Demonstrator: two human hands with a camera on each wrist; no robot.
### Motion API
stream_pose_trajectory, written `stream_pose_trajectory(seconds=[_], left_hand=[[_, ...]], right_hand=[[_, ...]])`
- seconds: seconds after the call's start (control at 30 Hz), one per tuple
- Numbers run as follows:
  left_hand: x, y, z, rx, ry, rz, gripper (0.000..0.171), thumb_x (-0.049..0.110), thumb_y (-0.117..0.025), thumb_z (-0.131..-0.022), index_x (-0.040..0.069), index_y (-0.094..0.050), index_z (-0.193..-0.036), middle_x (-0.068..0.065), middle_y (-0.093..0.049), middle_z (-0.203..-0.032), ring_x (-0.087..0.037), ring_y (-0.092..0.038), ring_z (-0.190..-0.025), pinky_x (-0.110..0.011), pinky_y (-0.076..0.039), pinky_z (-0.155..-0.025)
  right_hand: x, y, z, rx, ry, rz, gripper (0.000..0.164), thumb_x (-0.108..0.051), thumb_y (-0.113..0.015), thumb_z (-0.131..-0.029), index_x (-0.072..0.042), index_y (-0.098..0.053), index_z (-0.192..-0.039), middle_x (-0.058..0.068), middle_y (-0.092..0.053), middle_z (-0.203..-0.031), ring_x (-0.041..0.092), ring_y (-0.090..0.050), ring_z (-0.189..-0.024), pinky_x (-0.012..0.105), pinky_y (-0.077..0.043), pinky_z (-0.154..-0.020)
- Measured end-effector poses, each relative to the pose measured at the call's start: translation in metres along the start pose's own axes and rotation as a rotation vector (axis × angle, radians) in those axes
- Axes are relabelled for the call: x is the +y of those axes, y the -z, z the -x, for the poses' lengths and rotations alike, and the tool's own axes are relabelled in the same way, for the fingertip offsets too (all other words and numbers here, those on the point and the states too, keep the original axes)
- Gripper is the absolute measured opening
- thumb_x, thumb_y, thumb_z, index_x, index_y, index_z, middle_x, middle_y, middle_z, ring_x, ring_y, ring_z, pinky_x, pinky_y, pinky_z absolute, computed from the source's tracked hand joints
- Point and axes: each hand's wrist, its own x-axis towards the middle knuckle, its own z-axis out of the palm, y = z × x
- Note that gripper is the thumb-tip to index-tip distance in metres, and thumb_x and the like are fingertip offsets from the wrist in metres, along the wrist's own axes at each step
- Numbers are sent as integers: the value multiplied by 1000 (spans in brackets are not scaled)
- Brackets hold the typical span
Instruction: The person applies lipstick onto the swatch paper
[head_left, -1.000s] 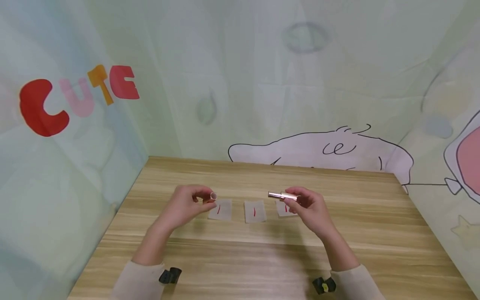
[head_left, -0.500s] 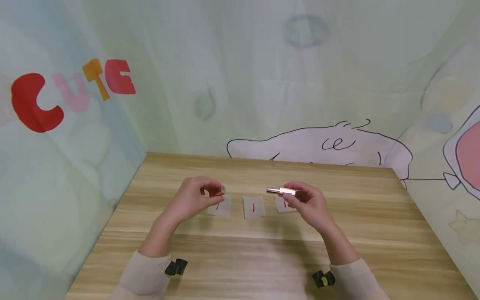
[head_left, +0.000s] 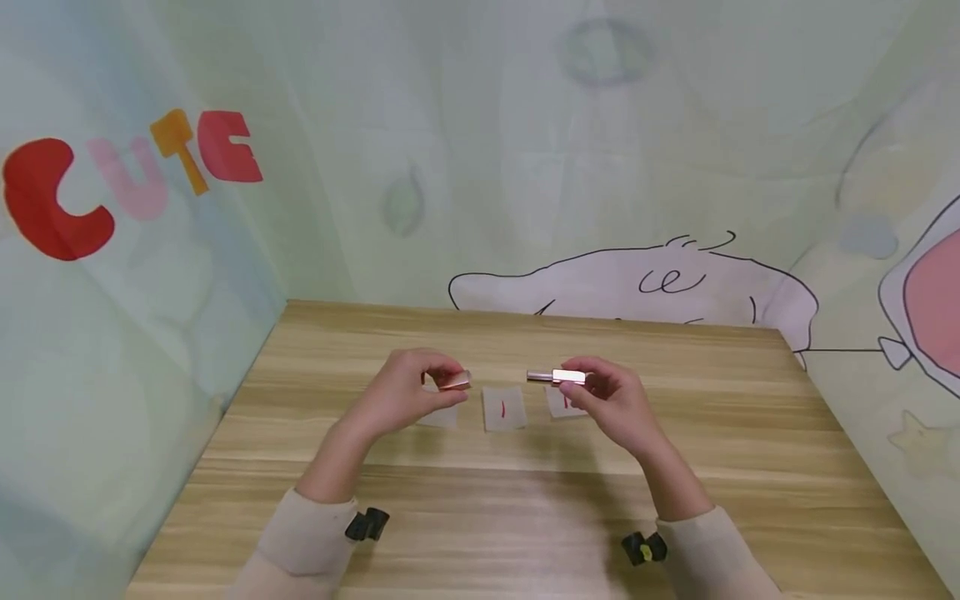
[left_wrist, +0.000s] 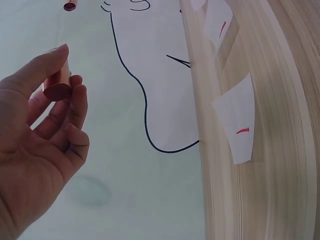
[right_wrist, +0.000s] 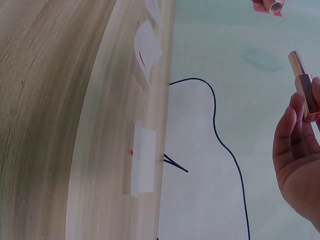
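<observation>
My left hand (head_left: 405, 393) pinches a rose-gold lipstick cap (head_left: 458, 381) between thumb and fingers; its flat closed end faces the left wrist camera. Opposite it, my right hand (head_left: 618, 410) holds the uncapped lipstick (head_left: 569, 377) by its shiny base, with the narrower metal tube pointing left toward the cap. A short gap separates the two pieces, which are held up above the table. In the right wrist view the lipstick (right_wrist: 305, 89) shows its slim tube angled upward, and the cap's open round mouth (right_wrist: 275, 6) appears at the top edge.
Three small white paper pieces lie in a row on the wooden table (head_left: 480, 500): a left one (head_left: 441, 417) partly behind my left hand, a middle one (head_left: 504, 410) with a red stroke, and a right one (head_left: 562, 404) also marked red. Printed cloth walls surround the table.
My left hand has moved right with the cap, and the cap has turned toward the lipstick. My right hand stays nearly in place, so the gap has narrowed.
</observation>
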Motion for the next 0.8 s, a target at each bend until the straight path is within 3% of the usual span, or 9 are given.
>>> stream_pose_trajectory(seconds=[0.63, 0.8], left_hand=[[10, -13, -8, -46, -33, 23, 13, 13, -84, -84, 12, -77, -94, 8, -67, -83, -11, -61, -80, -28, -53, -72], [12, -17, -10, -54, -34, 21, 13, 14, -85, -84, 12, -77, -94, 8, -67, -82, -11, -61, -79, -28, -53, -71]], right_hand=[[-4, -11, -1, -44, 29, -18, 26, -2, -76, -89, 0, -70, -115, 17, -70, -88, 17, -63, -70, 28, -59, -63], [-5, -15, -2, -73, 29, -14, 26, -6, -77, -90, -3, -71, -115, 13, -70, -92, 28, -65, -72, 29, -58, -64]])
